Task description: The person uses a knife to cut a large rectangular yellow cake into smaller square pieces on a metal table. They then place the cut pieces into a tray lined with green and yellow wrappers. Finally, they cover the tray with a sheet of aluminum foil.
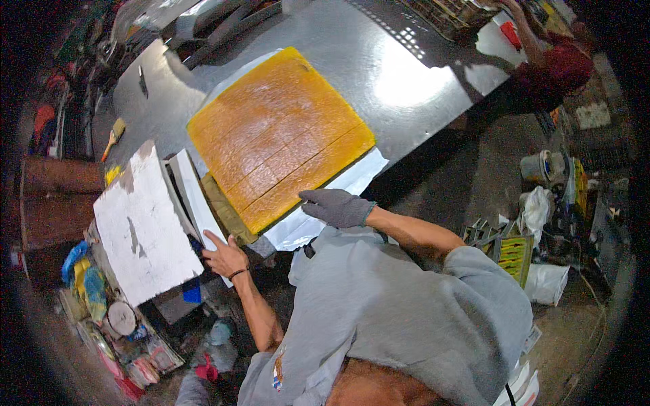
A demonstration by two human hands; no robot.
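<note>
A large square sheet of what looks like yellow sponge cake [279, 132], browned and glossy on top, lies on white paper [299, 231] on the metal table [345, 35]. Straight parallel lines cross its near part. My right hand [337, 207], in a grey glove, is at the cake's near edge over the paper, fingers extended and gripping nothing visible. My left hand [225, 254], bare with a dark bracelet, has its fingers spread against the lower end of a long white strip [195, 195]. Between strip and cake shows a folded brown cloth or paper [223, 205].
Left of the strip lies a worn white board [147, 228]. A brush [115, 138] and a knife [142, 81] lie farther up the table. Another person [553, 66] is at the upper right. Below left stands a container of packets [122, 319]; a bucket [533, 167] stands right.
</note>
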